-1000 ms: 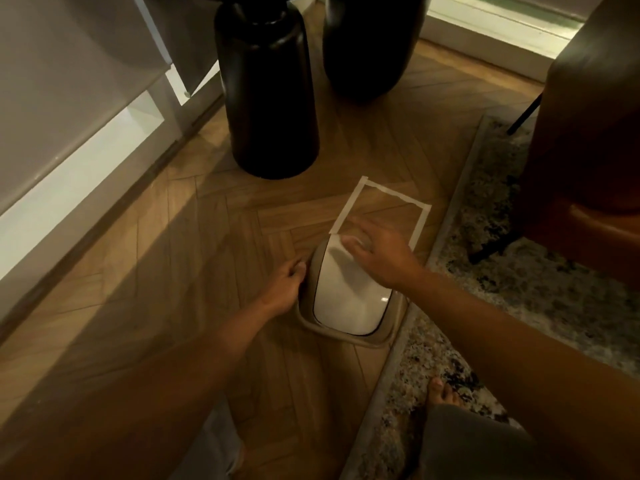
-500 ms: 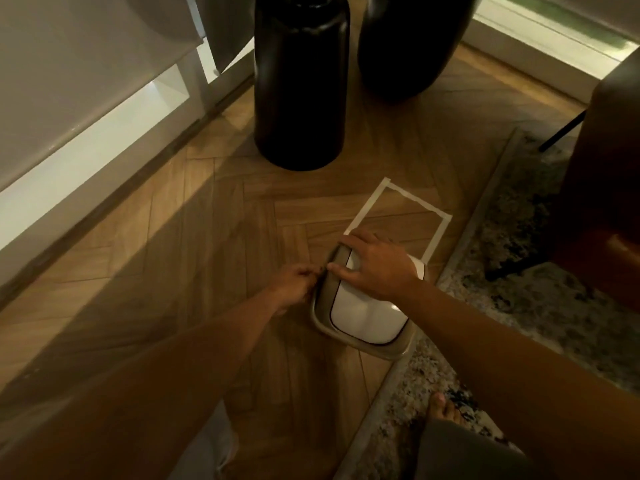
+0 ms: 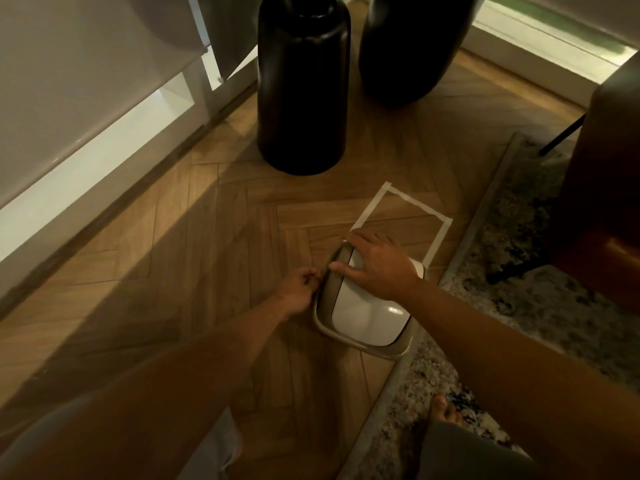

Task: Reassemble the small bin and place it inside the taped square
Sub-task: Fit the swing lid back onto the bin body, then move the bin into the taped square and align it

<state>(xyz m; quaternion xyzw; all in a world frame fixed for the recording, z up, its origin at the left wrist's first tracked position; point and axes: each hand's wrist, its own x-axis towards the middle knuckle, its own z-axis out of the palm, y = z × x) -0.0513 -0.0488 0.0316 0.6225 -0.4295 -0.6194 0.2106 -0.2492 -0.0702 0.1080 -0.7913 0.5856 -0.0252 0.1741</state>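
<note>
A small bin (image 3: 363, 317) with a taupe rim and a white swing lid stands on the wooden floor, seen from above. It overlaps the near corner of the taped square (image 3: 394, 223), most of which lies bare beyond it. My right hand (image 3: 375, 268) lies flat across the far part of the lid, fingers spread over the rim. At the bin's left edge my left hand (image 3: 299, 284) has its fingers curled against the rim; what the fingertips pinch is too small to tell.
Two tall black vases (image 3: 303, 84) (image 3: 412, 46) stand beyond the square. A speckled rug (image 3: 519, 306) runs along the right, with a brown armchair (image 3: 606, 209) on it. A white cabinet (image 3: 86, 109) lines the left. My bare foot (image 3: 445, 412) is at the rug's edge.
The white lid, tilted up a second ago, now sits down in the rim. My right hand moved from its far edge onto its top. The view shifted, so the bin sits farther right.
</note>
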